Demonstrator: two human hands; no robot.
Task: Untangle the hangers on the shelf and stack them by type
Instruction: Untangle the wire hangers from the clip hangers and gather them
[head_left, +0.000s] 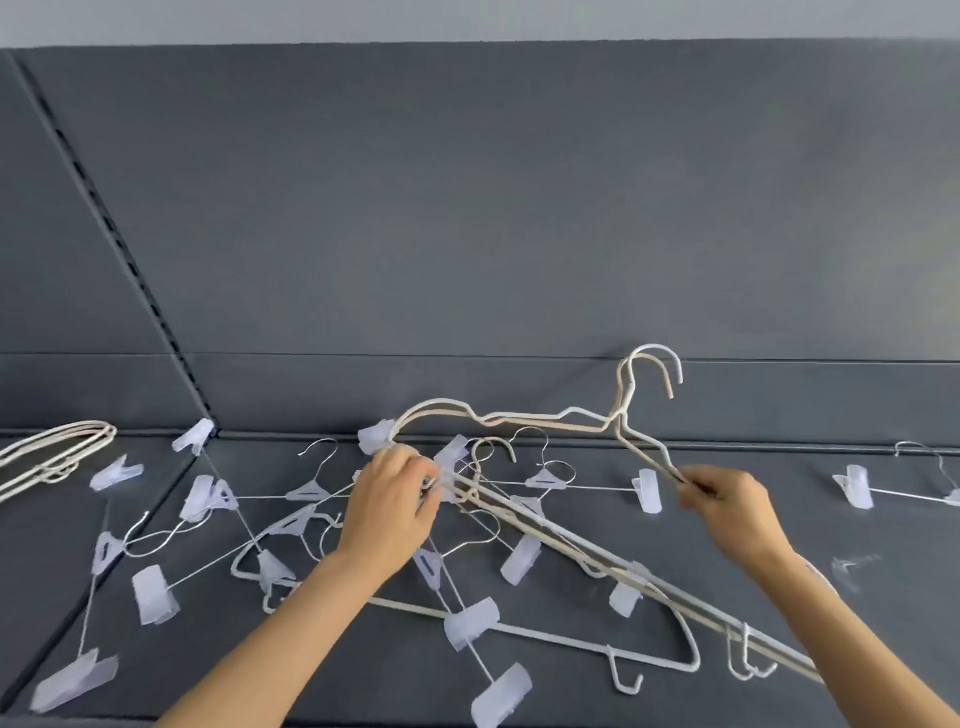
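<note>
Above the shelf (779, 530), two white hangers (519, 418) are lifted: right hand (727, 501) pinches their shoulder wire, left hand (397, 506) grips the opposite end. Clip hangers (311, 491) tangle below; white stack (52, 452) far left.

No readable text, label, brand or number anywhere — nothing legible in view.

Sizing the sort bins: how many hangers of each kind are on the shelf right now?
Coated wire hangers: at least 6 (2 held between left hand and right hand, 3 or more in the far-left stack, 1 lying flat)
Clip hangers: about 7, overlaps block an exact count
Total: about 13
</note>
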